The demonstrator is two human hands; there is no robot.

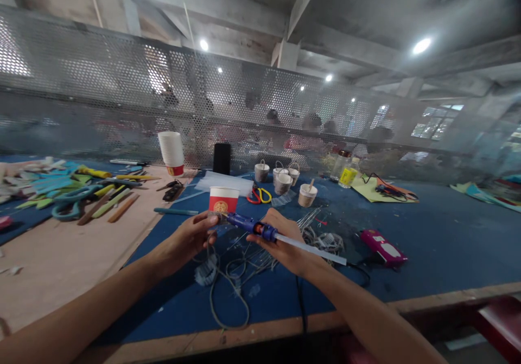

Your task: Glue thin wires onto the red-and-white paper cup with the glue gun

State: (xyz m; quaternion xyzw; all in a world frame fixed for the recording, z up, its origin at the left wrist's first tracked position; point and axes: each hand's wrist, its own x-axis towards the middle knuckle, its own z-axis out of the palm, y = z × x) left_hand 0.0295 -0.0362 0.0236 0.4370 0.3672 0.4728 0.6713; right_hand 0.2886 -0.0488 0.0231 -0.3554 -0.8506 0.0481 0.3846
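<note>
My right hand [280,239] is wrapped round a blue hot glue gun [243,223], with a long translucent glue stick [309,249] out of its back. The nozzle points left at the fingertips of my left hand [195,236]. Those fingers are pinched on a grey cord [220,282], which hangs down and loops over the blue table top; the exact spot under the nozzle is too small to make out. Just behind the nozzle stands a red and white paper cup [223,195]. Under my right hand lies a tangle of grey cords [325,240].
Cord-wrapped cups [283,184] stand behind, near red-and-yellow scissors [260,196] and a plastic sheet [228,182]. Stacked paper cups [171,149] and tools [97,206] are left. Right are a magenta device [383,248] and a yellow-labelled bottle [348,175]. A perforated metal screen [244,98] rises behind.
</note>
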